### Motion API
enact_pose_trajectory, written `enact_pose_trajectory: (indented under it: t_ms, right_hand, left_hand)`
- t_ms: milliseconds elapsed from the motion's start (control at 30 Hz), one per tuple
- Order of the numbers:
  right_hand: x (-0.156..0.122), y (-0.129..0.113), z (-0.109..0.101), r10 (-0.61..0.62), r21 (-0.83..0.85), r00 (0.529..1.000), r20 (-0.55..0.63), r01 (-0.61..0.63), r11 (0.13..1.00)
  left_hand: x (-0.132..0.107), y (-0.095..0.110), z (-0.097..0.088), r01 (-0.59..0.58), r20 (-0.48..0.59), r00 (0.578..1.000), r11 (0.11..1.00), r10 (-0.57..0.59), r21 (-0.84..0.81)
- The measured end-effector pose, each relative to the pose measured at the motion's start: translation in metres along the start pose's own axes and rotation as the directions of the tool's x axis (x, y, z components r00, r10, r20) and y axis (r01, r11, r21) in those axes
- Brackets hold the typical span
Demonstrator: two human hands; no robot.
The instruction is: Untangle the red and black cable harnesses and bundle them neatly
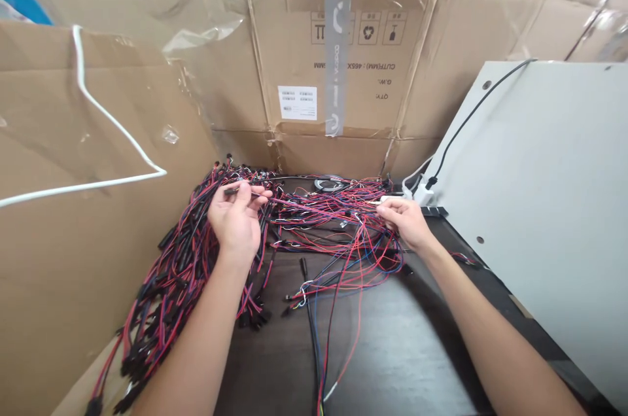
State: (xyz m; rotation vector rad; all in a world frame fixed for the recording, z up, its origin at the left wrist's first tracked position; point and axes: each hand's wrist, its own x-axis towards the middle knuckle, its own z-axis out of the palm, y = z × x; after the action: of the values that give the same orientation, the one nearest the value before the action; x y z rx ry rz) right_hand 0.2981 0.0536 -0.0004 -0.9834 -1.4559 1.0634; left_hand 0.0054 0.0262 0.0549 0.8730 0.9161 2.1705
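Observation:
My left hand (238,216) is raised at the pile's left side, palm up. Its thumb and fingers are closed on a cable with a black end (230,191). Red and purple wires (307,207) run rightward from near that hand. At the right, my right hand (405,220) pinches a thin, pale wire end (375,203); whether it belongs to the same cable I cannot tell. Beneath and between both hands lies a tangle of red, blue and black wires (324,239). A thick heap of cables with black connectors (171,272) hangs at the left, partly behind my left forearm.
Cardboard boxes (353,95) wall off the back, and another cardboard panel (88,259) stands left with a white cable (118,125) across it. A light grey panel (544,207) rises at the right beside a white plug (423,194). The dark tabletop (392,350) shows in front.

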Motion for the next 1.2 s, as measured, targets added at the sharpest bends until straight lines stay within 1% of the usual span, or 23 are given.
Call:
enact_pose_trajectory:
  t_ms: [133, 233, 333, 400, 433, 500, 533, 600, 633, 667, 700, 733, 800, 833, 867, 900, 967, 1033, 1067, 1100, 1133, 1167, 1200]
  right_hand:
    - [0.002, 0.008, 0.001, 0.028, 0.102, 0.995, -0.091, -0.018, 0.995]
    - [0.001, 0.005, 0.004, -0.008, 0.086, 0.996, -0.088, 0.016, 0.996]
    - [0.0, 0.002, 0.011, -0.084, 0.082, 0.988, -0.128, 0.095, 0.992]
    - [0.0, 0.004, 0.016, -0.125, 0.054, 0.967, -0.222, 0.14, 0.989]
    - [0.0, 0.006, 0.018, -0.141, 0.016, 0.955, -0.26, 0.15, 0.989]
    - [0.0, 0.006, 0.023, -0.233, -0.194, 0.943, -0.236, 0.189, 0.963]
    - [-0.001, 0.003, 0.025, -0.305, -0.35, 0.938, -0.162, 0.235, 0.907]
    - [-0.009, -0.008, 0.029, -0.423, -0.616, 0.901, 0.091, 0.385, 0.687]
    - [-0.016, -0.017, 0.032, -0.442, -0.673, 0.865, 0.238, 0.475, 0.567]
    - [-0.026, -0.026, 0.036, -0.433, -0.67, 0.819, 0.377, 0.564, 0.483]
    - [-0.038, -0.035, 0.041, -0.402, -0.625, 0.757, 0.514, 0.652, 0.429]
    - [-0.052, -0.042, 0.046, -0.354, -0.555, 0.679, 0.643, 0.732, 0.395]
    - [-0.083, -0.048, 0.058, -0.233, -0.402, 0.492, 0.839, 0.848, 0.346]
    - [-0.097, -0.046, 0.064, -0.197, -0.363, 0.439, 0.877, 0.872, 0.329]
    - [-0.107, -0.041, 0.071, -0.176, -0.36, 0.423, 0.889, 0.882, 0.304]
    - [-0.114, -0.034, 0.076, -0.156, -0.387, 0.435, 0.887, 0.883, 0.268]
    - [-0.112, -0.021, 0.083, -0.139, -0.452, 0.482, 0.865, 0.869, 0.2]
    - [-0.088, -0.021, 0.079, -0.169, -0.501, 0.537, 0.826, 0.838, 0.216]
    - [-0.069, -0.027, 0.074, -0.21, -0.526, 0.587, 0.781, 0.802, 0.284]
    - [-0.048, -0.04, 0.065, -0.28, -0.56, 0.669, 0.688, 0.736, 0.381]
    - [-0.024, -0.056, 0.055, -0.366, -0.585, 0.747, 0.555, 0.664, 0.466]
    - [0.0, -0.076, 0.044, -0.451, -0.599, 0.801, 0.394, 0.596, 0.534]
    - [0.023, -0.096, 0.033, -0.495, -0.603, 0.839, 0.226, 0.52, 0.605]
  left_hand:
    - [-0.009, -0.01, 0.003, 0.025, 0.073, 0.997, 0.997, -0.03, 0.069]
    - [-0.016, -0.018, 0.006, 0.136, 0.146, 0.977, 0.984, -0.152, 0.118]
    - [-0.017, -0.022, 0.005, 0.28, 0.11, 0.953, 0.96, -0.281, 0.033]
    - [-0.015, -0.023, 0.002, 0.363, 0.066, 0.93, 0.931, -0.361, -0.021]
    - [-0.014, -0.025, 0.0, 0.399, 0.07, 0.915, 0.917, -0.399, 0.001]
    - [-0.014, -0.029, -0.003, 0.417, 0.128, 0.886, 0.885, -0.447, 0.207]
    - [-0.015, -0.032, -0.005, 0.352, 0.163, 0.887, 0.861, -0.432, 0.367]
    - [-0.016, -0.037, -0.008, 0.065, 0.237, 0.925, 0.739, -0.296, 0.67]
    - [-0.017, -0.039, -0.009, -0.103, 0.286, 0.939, 0.633, -0.194, 0.768]
    - [-0.018, -0.039, -0.011, -0.246, 0.343, 0.934, 0.517, -0.099, 0.82]
    - [-0.02, -0.037, -0.012, -0.351, 0.404, 0.914, 0.416, -0.043, 0.839]
    - [-0.022, -0.034, -0.014, -0.427, 0.467, 0.884, 0.348, -0.036, 0.835]
    - [-0.032, -0.022, -0.019, -0.534, 0.592, 0.794, 0.308, -0.137, 0.787]
    - [-0.041, -0.014, -0.022, -0.575, 0.649, 0.73, 0.319, -0.215, 0.753]
    - [-0.052, -0.006, -0.026, -0.609, 0.689, 0.659, 0.323, -0.302, 0.724]
    - [-0.065, 0.001, -0.03, -0.62, 0.691, 0.611, 0.309, -0.387, 0.721]
    - [-0.094, 0.011, -0.038, -0.602, 0.632, 0.596, 0.245, -0.496, 0.76]
    - [-0.119, 0.013, -0.041, -0.604, 0.586, 0.598, 0.174, -0.547, 0.778]
    - [-0.127, 0.011, -0.041, -0.587, 0.554, 0.627, 0.134, -0.547, 0.798]
    - [-0.131, 0.008, -0.04, -0.548, 0.506, 0.659, 0.104, -0.556, 0.83]
    - [-0.132, 0.004, -0.037, -0.503, 0.46, 0.675, 0.097, -0.577, 0.859]
    - [-0.129, -0.001, -0.035, -0.466, 0.435, 0.687, 0.106, -0.582, 0.879]
    - [-0.122, -0.004, -0.032, -0.434, 0.44, 0.7, 0.153, -0.563, 0.888]
